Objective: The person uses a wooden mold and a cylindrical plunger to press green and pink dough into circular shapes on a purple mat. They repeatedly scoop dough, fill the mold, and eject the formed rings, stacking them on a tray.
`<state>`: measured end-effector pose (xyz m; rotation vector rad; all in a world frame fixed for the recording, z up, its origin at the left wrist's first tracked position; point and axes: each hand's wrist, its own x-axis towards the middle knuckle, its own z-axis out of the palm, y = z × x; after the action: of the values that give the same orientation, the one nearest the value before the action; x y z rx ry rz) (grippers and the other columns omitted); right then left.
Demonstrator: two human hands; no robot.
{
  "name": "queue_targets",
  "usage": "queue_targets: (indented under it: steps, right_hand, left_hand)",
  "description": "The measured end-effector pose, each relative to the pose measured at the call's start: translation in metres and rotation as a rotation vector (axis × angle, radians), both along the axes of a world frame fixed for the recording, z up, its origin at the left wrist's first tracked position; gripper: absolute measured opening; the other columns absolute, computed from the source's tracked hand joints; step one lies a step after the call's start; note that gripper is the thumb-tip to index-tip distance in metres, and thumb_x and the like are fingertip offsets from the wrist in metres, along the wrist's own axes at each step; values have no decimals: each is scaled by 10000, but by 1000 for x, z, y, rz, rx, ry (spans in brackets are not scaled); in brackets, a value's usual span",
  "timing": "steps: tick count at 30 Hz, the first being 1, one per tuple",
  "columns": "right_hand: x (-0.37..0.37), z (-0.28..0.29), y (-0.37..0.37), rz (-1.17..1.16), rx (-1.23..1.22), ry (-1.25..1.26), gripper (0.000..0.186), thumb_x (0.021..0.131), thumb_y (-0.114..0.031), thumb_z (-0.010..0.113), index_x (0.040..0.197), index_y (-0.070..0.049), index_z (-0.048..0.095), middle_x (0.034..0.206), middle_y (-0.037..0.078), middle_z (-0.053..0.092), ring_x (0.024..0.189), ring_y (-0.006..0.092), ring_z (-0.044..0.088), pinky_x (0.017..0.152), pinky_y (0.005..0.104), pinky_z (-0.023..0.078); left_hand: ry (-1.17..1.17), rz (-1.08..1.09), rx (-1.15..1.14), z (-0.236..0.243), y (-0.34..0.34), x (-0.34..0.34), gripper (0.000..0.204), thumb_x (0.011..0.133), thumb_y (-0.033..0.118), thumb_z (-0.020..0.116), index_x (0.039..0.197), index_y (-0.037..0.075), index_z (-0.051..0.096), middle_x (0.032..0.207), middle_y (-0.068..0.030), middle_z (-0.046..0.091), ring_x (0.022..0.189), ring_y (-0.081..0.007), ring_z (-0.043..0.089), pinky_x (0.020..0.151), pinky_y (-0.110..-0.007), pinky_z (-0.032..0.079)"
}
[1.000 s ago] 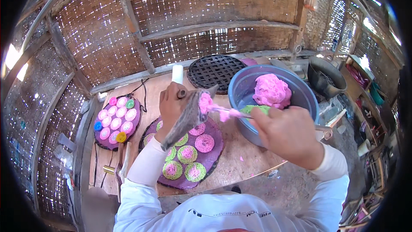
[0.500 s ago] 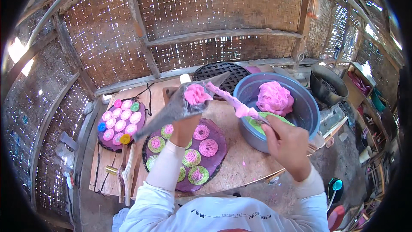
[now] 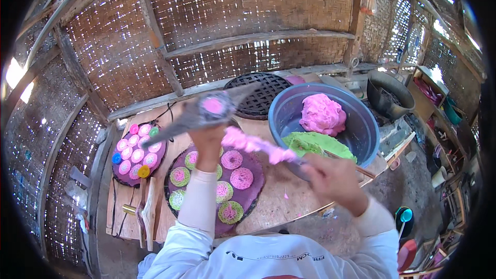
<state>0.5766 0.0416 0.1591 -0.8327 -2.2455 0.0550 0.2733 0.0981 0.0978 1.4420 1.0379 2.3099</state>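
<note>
As one tub [image 3: 363, 128] stands — fingers [image 3: 316, 169] grip one utensil [image 3: 266, 148].

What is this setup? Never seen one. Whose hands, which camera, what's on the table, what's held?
No robot here: a person works bare-handed. The view comes from the left of two head-worn fisheye cameras looking down, so straight edges bend near the rim. The left hand holds a grey tool, blurred, with pink paste in its opening. The right hand grips a paste-coated stick. On the table, a large purple mat and a smaller purple mat carry patterned rounds. The blue-grey basin contains a pink lump and a green mass.
</note>
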Motion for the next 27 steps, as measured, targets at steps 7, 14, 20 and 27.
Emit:
queue_targets:
  steps: [7,14,20,27]
  right_hand:
    - [75,30,165,-631,29,-709,204,769,-247,540,778,-109,690,738,115,666,679,292,656,581,428,503]
    - [67,-103,298,-636,1,-1010,176,802,-238,552,823,-151,704,838,63,688,788,239,667,625,403,500]
    - [22,-20,218,-102,70,-707,266,872,-298,498,866,-80,650,835,117,664,787,264,645,664,393,499]
    - [-42,-9,8,679,-1673,306,640,928,-523,331,1267,9,442,1237,163,512,1098,256,535,936,387,423]
  left_hand:
    - [48,258,-159,57,-53,-8,369,770,135,667,1103,30,547,1048,-68,599,979,-175,560,875,-303,428]
    - [-286,-378,87,59,-53,3,247,771,129,631,1000,64,564,979,-63,536,866,-181,504,807,-306,408]
    - [-269,-989,199,70,-27,-1,194,724,190,684,826,153,524,896,-21,410,861,-153,429,816,-305,369]
    - [-251,-1243,460,54,-32,-3,162,716,225,678,786,209,532,906,20,413,834,-112,434,801,-293,353]
